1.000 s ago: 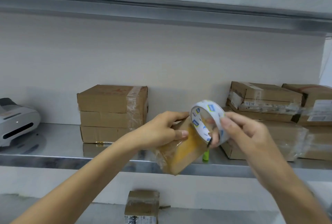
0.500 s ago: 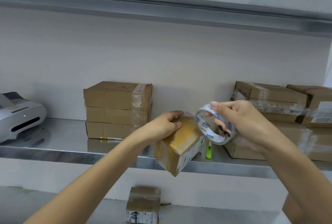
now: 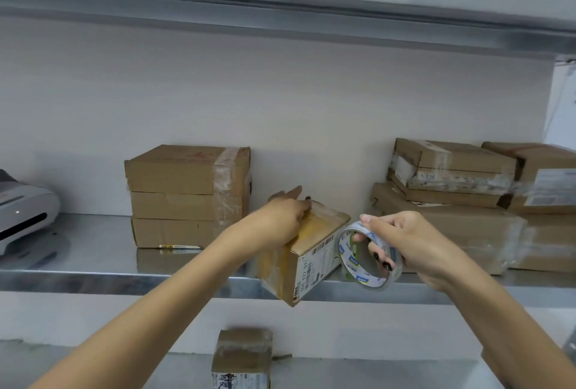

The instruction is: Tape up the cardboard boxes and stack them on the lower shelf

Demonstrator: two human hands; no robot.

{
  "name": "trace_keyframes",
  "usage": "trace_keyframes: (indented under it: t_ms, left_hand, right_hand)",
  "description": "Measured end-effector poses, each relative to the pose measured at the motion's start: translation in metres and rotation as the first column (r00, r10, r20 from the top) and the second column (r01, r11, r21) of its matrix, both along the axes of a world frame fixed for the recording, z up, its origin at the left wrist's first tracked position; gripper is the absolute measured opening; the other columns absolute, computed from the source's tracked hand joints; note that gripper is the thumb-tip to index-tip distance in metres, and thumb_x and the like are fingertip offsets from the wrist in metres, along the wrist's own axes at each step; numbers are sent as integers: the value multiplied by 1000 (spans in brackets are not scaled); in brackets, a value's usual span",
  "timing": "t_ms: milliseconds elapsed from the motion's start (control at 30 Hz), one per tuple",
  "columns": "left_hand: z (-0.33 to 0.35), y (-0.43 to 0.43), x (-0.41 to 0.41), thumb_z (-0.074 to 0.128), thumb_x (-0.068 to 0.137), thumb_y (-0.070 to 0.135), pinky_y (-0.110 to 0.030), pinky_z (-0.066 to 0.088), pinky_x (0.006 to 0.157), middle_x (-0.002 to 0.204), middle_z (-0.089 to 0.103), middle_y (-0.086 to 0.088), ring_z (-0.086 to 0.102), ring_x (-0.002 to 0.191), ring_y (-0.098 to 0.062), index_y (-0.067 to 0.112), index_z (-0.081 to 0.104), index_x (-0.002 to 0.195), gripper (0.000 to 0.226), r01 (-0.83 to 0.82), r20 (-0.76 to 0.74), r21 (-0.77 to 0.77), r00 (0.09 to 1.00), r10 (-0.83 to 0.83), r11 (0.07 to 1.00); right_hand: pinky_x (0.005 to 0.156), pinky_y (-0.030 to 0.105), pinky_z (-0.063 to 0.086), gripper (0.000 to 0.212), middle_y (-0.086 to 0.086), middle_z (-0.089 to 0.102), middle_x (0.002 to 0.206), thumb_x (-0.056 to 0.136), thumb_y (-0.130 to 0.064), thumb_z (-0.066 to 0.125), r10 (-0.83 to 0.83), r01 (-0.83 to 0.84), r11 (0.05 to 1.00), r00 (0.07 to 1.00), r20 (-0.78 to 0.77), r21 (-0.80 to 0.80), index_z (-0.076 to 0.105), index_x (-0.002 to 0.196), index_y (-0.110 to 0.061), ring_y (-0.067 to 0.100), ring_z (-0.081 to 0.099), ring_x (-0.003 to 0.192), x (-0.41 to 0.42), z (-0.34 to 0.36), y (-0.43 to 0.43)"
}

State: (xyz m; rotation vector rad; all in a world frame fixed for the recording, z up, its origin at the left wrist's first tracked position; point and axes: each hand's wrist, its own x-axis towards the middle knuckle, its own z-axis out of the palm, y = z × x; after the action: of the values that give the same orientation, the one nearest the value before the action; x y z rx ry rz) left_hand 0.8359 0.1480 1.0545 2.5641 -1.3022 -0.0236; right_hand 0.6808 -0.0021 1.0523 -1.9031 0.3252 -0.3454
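While your left hand (image 3: pixel 282 220) holds the small box (image 3: pixel 311 251) up in front of the middle shelf (image 3: pixel 124 279), the box sits tilted near the centre of the view. One corner points down past the shelf's front edge. Your fingers lie across its taped top, reaching toward 12 o'clock. The thumb is hidden, so I can't tell how tight that hold is, but the box is off the shelf and carried by that hand. A barcode label (image 3: pixel 314 267) is on the side facing 4 o'clock.

Right at the box's 3 o'clock, your right hand (image 3: pixel 408 242) has the tape roll (image 3: pixel 349 259). Your fingers are hooked through the core and your thumb is over the outer rim, so you've got a firm wrap on it. It's clear tape with blue and white print on the core. It sits just beside the labelled side of the box; whether it's touching, I can't tell.

On the middle shelf, a stack of three boxes (image 3: pixel 187 195) stands at 10 o'clock from the held box, with a clear tape band down its right part. A pile of flatter boxes (image 3: pixel 452 176) sits at 2 o'clock, wrapped in shiny tape. A white machine (image 3: pixel 21 211) is way over at 9 o'clock.

At 6 o'clock, one taped box (image 3: pixel 241 357) stands on the lower shelf (image 3: pixel 93 370).
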Motion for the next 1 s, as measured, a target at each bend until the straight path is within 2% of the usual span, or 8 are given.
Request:
trace_keyframes:
  t_ms: [67,200,333,567,667,800,900,1000]
  left_hand:
    - [5,-3,-3,35,98,7,-50,25,114,157,24,-7,20,144,-29,18,44,142,46,-18,154,111,988,1,994]
    - [8,-11,-10,43,88,-4,-35,45,79,126,51,-8,49,117,-28,11,60,117,36,39,386,98,919,-74,994]
    - [13,-5,-12,46,88,-1,-40,51,83,116,60,-8,58,106,-30,14,63,109,31,113,387,79,912,-135,990]
    - [18,-3,-24,54,89,55,-35,48,83,105,56,-6,54,96,-21,10,54,103,48,228,55,130,970,-237,965]
    - [10,3,-25,67,82,44,-43,45,94,120,47,-8,47,112,-24,11,44,122,57,228,109,175,962,-249,958]
    - [15,13,-22,67,85,18,-39,53,78,106,64,-6,65,97,-24,10,54,117,35,270,-122,-153,949,-289,951]
    - [17,22,-16,61,90,4,-26,57,69,106,72,-4,71,87,-16,20,56,126,40,160,-578,-446,700,-420,881]
    - [4,26,-15,63,86,7,-21,54,65,106,73,-7,71,85,-15,25,58,127,45,81,-679,-535,551,-485,841]
  right_hand:
    - [47,25,38,43,2,49,41,98,-28,51,7,-7,1000,1000,-6,15,70,81,6,12,36,36,3,-1,-2]
    - [43,21,40,42,3,50,44,98,-29,51,25,-24,999,1000,-13,40,72,81,4,11,38,35,5,-2,-6]
    - [40,21,39,42,5,51,46,97,-29,52,33,-33,997,999,5,77,72,80,4,12,39,34,5,-7,-8]
    - [38,18,38,41,6,51,44,98,-28,51,22,-25,995,999,33,96,71,79,3,10,39,31,4,-7,-7]
    - [40,21,42,43,9,54,46,97,-32,50,52,-57,992,998,47,112,70,86,5,13,45,33,1,-8,-3]
    - [53,24,52,53,17,63,60,84,-50,53,67,-100,981,980,190,169,70,88,0,23,60,51,-7,-5,2]
    - [71,23,54,43,12,67,68,82,-53,54,80,-108,992,928,364,59,71,79,-13,20,66,70,-16,13,-3]
    - [73,21,53,36,11,66,66,86,-46,54,188,-181,982,917,351,-54,70,74,-16,17,65,71,-12,30,-3]
